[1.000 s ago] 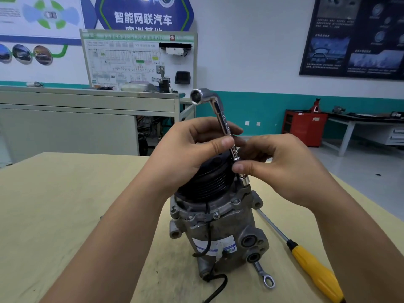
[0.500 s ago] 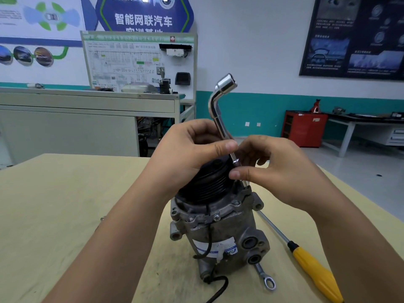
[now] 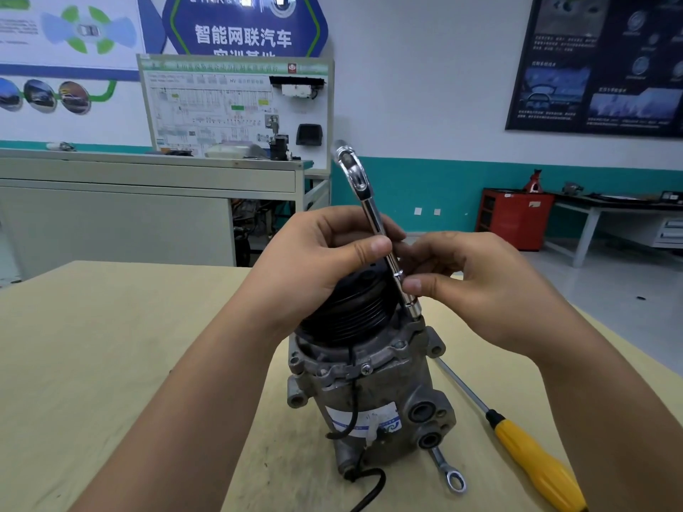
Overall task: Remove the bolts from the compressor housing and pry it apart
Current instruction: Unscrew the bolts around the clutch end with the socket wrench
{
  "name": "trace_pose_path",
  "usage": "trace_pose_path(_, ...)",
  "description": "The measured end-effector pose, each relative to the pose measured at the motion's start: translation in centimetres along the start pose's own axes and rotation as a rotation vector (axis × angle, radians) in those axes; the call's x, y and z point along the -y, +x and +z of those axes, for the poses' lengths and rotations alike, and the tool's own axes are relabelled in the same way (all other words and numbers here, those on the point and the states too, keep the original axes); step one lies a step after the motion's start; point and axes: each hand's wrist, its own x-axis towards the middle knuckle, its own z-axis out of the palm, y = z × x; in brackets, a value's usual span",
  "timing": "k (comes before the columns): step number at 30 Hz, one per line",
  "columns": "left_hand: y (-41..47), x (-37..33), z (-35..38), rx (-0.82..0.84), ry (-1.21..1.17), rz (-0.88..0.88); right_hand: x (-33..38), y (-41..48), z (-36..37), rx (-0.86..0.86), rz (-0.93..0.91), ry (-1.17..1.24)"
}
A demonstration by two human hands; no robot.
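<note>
Gripping the shaft of a chrome L-shaped socket wrench (image 3: 373,216) with the left hand (image 3: 318,267): thumb pressed on the near side, fingers curled behind, heel of the palm over the black pulley (image 3: 354,312). Pinching the same shaft lower down with the right hand (image 3: 480,290), thumb and fingertips closed just above the socket end. Tilted up and to the left, with the bent head blurred at the top and the lower end set down on the far right edge of the upper flange.

Directly under the hands, standing upright on the middle of the counter (image 3: 111,364): the compressor housing (image 3: 369,393). Dull grey cast metal, grimy, with mounting ears round the flange, a bright screw head at the front, two round dark ports low on the right and a white-and-blue label across the body. Down the front and out across the counter, a black cable (image 3: 351,400).

Just right of the base, a small ring spanner (image 3: 449,471) partly tucked under it; beside that, a yellow-handled screwdriver (image 3: 532,460) lying diagonally.

Pale yellow, scuffed counter top. Beyond it, a long grey cabinet (image 3: 148,186), a wiring training board (image 3: 236,109), a white wall with a teal band, a dark poster (image 3: 598,61) and a red cabinet (image 3: 515,216)
</note>
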Motion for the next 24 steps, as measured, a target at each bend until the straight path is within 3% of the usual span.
trace_pose_path(12, 0.01, 0.14, 0.16, -0.101, 0.023, -0.001, 0.36, 0.01, 0.57, -0.026, 0.002, 0.005)
trace_pose_path(24, 0.01, 0.06, 0.11, -0.020, -0.004, 0.003, 0.35, -0.02, -0.16, 0.024, -0.022, -0.051)
